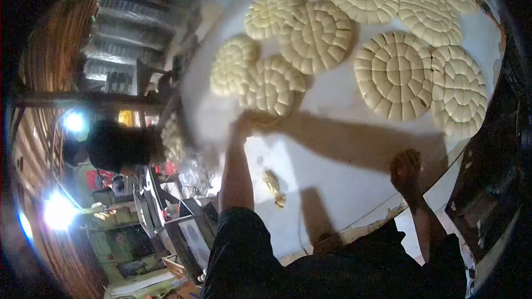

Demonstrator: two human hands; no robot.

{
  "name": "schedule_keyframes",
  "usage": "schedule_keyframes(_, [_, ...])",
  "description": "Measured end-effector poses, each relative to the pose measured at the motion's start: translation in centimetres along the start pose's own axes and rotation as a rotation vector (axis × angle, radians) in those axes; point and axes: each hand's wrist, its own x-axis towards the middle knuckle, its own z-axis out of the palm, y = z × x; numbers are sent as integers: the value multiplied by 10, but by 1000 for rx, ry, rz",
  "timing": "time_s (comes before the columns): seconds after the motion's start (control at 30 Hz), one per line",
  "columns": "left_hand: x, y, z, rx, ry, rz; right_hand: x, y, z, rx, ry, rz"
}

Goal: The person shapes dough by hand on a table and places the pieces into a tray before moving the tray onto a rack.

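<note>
Several round, flat dough discs, scored into small blocks, lie on a pale work surface (332, 97). My left hand (244, 125) is at the lower edge of one disc (272, 86); its fingers are dark and blurred, so their grip is unclear. Over the right part of the surface, below a large disc (394, 75), my right hand (406, 169) has its fingers curled closed, and anything inside them is hidden. A small twisted lump of dough (271, 182) lies between my forearms, nearer my left one.
Another person's dark-haired head (119, 145) is at the left, beyond the surface's edge. Bright lamps (61, 211) shine there. Stacked metal-looking trays (124, 36) stand at the upper left. Clear plastic (193, 177) lies beside my left forearm.
</note>
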Motion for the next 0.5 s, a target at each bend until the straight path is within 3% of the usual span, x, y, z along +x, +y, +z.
schedule_keyframes(0.07, [-17,-39,-9,-540,224,-98,11,-6,-7,-63,48,-162])
schedule_keyframes(0.1, [-43,-49,-10,-546,226,-93,14,-10,-9,119,-24,30])
schedule_keyframes(0.13, [-78,-53,-4,101,391,92,17,-13,-11,299,-96,216])
schedule_keyframes(0.17, [-109,-50,4,754,536,268,21,-13,-12,295,-89,201])
schedule_keyframes(0.2, [-141,-25,9,741,551,270,24,-11,-12,222,-49,115])
schedule_keyframes(0.23, [-185,15,15,98,719,-21,24,-11,-12,150,-12,26])
schedule_keyframes(0.3, [-240,17,24,-658,750,-223,23,-11,-10,224,27,9])
schedule_keyframes(0.37, [-293,-7,39,-754,598,-82,11,-31,0,313,67,-17])
schedule_keyframes(0.43, [-359,-27,72,-764,443,91,-17,-61,24,629,-105,219])
schedule_keyframes(0.47, [-390,-36,90,-770,384,155,-49,-68,77,746,-130,54])
schedule_keyframes(0.5, [-419,-43,108,-780,334,215,-70,-115,70,754,-217,9])
